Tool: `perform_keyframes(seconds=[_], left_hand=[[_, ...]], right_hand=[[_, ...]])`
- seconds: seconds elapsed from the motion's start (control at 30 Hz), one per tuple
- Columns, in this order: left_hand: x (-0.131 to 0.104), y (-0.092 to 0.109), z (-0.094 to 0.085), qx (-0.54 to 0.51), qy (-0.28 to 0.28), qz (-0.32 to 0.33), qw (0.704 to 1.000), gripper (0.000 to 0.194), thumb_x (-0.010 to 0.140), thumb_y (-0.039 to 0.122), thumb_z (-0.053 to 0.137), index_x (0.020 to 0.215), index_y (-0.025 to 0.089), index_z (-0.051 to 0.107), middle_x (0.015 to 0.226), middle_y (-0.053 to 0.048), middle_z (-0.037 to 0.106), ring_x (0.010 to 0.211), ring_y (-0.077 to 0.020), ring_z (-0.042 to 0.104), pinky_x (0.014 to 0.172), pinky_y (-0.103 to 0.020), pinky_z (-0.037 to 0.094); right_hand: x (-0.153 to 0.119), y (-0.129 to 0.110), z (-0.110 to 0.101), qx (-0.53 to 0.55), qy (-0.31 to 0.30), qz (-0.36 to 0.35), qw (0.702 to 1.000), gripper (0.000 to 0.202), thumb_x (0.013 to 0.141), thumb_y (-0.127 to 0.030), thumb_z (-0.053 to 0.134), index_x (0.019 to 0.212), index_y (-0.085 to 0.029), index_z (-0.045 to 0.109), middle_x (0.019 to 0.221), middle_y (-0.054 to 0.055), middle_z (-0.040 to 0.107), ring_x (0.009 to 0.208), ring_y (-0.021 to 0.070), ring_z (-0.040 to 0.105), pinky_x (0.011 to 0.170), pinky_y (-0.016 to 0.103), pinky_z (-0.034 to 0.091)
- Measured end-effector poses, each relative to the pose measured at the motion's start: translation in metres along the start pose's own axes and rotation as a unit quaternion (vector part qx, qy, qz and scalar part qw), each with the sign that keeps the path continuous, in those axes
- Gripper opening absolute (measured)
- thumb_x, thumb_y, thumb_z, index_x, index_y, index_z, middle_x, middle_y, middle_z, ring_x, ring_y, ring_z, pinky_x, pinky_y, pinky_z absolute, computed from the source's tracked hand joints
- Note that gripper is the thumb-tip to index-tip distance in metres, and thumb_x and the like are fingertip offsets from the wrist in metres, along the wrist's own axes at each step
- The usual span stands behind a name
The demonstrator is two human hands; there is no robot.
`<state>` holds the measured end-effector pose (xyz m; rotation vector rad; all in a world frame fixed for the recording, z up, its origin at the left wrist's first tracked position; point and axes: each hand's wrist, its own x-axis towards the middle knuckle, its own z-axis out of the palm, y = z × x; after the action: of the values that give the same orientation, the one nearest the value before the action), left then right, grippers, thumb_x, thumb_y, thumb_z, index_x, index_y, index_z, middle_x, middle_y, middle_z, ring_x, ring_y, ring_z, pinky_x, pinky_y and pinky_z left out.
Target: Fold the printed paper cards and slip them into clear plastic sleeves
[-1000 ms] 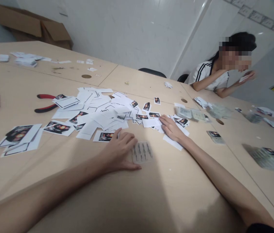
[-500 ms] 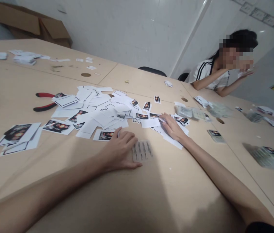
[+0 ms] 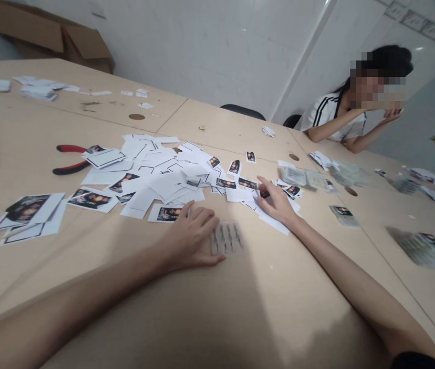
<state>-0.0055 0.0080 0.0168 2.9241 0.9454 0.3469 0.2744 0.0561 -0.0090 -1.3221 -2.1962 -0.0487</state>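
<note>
A small clear plastic case (image 3: 228,239) with several dark slender pieces in it lies flat on the table. My left hand (image 3: 192,236) rests at its left edge, thumb and fingers around that side, gripping it. Over the right end of a wide heap of white paper cards (image 3: 156,174) is my right hand (image 3: 276,202), its fingers apart, touching or just above the cards. Close to its fingertips lies a printed card (image 3: 247,183) with a dark picture. Another dark printed card (image 3: 165,213) is beside my left hand, partly covered by it.
Red-handled pliers (image 3: 72,160) lie left of the heap, near a stack of printed cards (image 3: 28,210). Plastic cases (image 3: 293,176) and more packs (image 3: 433,250) are on the right. Across the table (image 3: 105,287) a person (image 3: 350,120) sits with raised hands. Cardboard boxes (image 3: 33,33) stand behind.
My right hand has lifted slightly, its fingers a little off the printed card they were touching. My left hand and the case have stayed in place.
</note>
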Motion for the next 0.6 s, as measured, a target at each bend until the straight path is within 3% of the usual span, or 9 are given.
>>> perform_keyframes(seconds=[0.13, 0.23, 0.33, 0.6], left_hand=[[0.0004, -0.0009, 0.0005, 0.0, 0.001, 0.002, 1.0, 0.055, 0.067, 0.058, 0.044, 0.1, 0.014, 0.048, 0.103, -0.012, 0.051, 0.101, -0.0271, 0.044, 0.096, -0.051, 0.014], [-0.0003, -0.0016, 0.0012, 0.001, 0.006, 0.004, 1.0, 0.055, 0.067, 0.058, 0.044, 0.099, 0.014, 0.048, 0.103, -0.012, 0.051, 0.101, -0.0272, 0.043, 0.096, -0.052, 0.014], [-0.0011, -0.0016, 0.0016, 0.001, 0.008, 0.003, 1.0, 0.055, 0.067, 0.058, 0.044, 0.099, 0.014, 0.048, 0.103, -0.012, 0.051, 0.101, -0.0271, 0.044, 0.096, -0.052, 0.014], [-0.0005, -0.0006, 0.0015, 0.002, 0.015, 0.008, 1.0, 0.053, 0.067, 0.057, 0.043, 0.099, 0.014, 0.048, 0.102, -0.012, 0.051, 0.101, -0.0272, 0.044, 0.096, -0.052, 0.015]], right_hand=[[-0.0015, -0.0006, 0.0003, 0.058, 0.032, 0.028, 0.997, 0.038, 0.079, -0.028, 0.041, 0.116, -0.019, 0.034, 0.097, 0.007, 0.052, 0.075, 0.0173, 0.056, 0.073, 0.033, 0.043], [-0.0018, -0.0004, 0.0005, 0.05, 0.051, 0.027, 0.997, 0.016, 0.081, -0.026, 0.039, 0.091, -0.019, 0.049, 0.092, 0.007, 0.052, 0.079, 0.018, 0.055, 0.073, 0.033, 0.043], [-0.0012, 0.0009, 0.0008, 0.036, 0.049, 0.001, 0.998, 0.019, 0.081, -0.021, 0.036, 0.073, -0.019, 0.053, 0.092, 0.008, 0.053, 0.087, 0.0194, 0.053, 0.077, 0.034, 0.042], [-0.0006, 0.0016, 0.0014, 0.046, -0.004, -0.042, 0.998, 0.018, 0.073, -0.013, 0.044, 0.084, -0.021, 0.057, 0.096, 0.006, 0.054, 0.092, 0.019, 0.051, 0.081, 0.035, 0.042]])
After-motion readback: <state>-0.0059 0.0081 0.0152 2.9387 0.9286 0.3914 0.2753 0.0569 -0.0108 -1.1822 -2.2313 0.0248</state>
